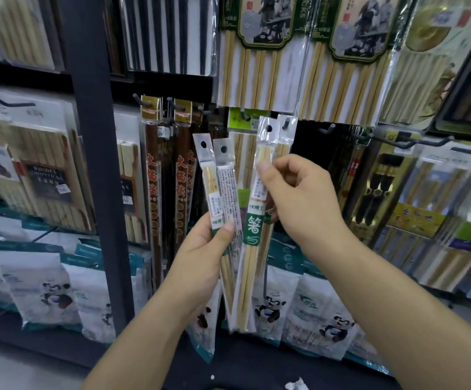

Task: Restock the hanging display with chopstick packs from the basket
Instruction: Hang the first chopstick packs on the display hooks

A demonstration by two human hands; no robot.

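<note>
Left hand [200, 246] low centre, fingers wrapped round two clear chopstick packs [217, 187], thumb pressed across their fronts; punched hang holes on top, small print on white labels, too fine to read. Right hand [296, 198] pinching a third pack [252, 220] near its top, green band marked 箸, hang hole just left of a dark peg [286, 123]. Behind, dark packs [154, 178] with red-gold characters, partly legible; box at left marked "WOODEN CHOPSTICKS" [45, 178]. Panda-printed bags [51, 288] along bottom shelf.

Chopstick packs [252, 220]: pale bamboo, green-white label; hanging dark-brown packs [155, 192], red-gold characters.
</note>
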